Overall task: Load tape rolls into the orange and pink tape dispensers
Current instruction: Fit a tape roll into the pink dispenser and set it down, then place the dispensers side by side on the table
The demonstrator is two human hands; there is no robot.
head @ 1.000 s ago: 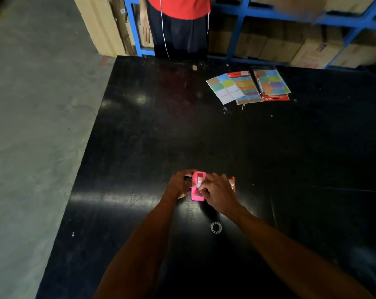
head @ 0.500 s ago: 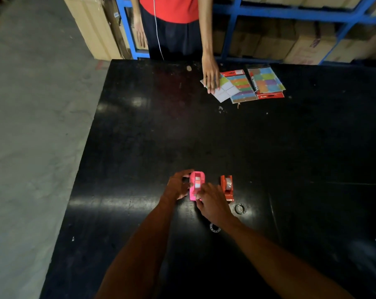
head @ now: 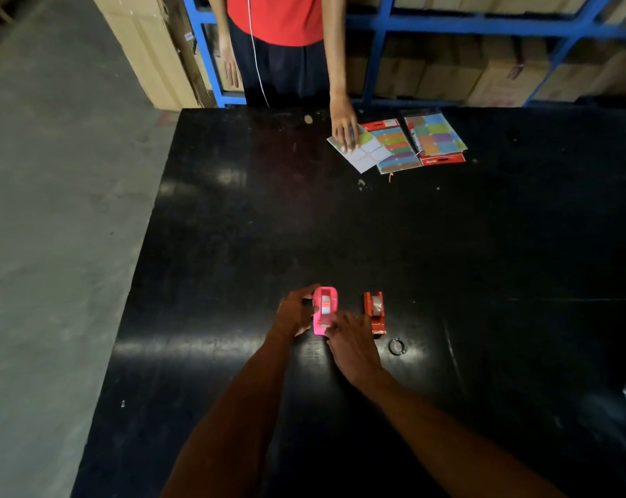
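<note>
The pink tape dispenser stands on the black table with a pale tape roll seated in its slot. My left hand grips its left side. My right hand rests at its near end, fingertips touching the cutter edge; whether they pinch tape is hidden. To the right, apart from both hands, stands the orange tape dispenser with a clear roll in it. A small ring-shaped core lies on the table just right of my right hand.
Across the table a person in a red shirt presses a hand on colourful sticker sheets. Blue racking with cardboard boxes stands behind. The table's left edge drops to the grey concrete floor.
My right hand slid from on top of the pink dispenser back to its near end, uncovering the orange dispenser and the ring. The other person's hand came down onto the sticker sheets.
</note>
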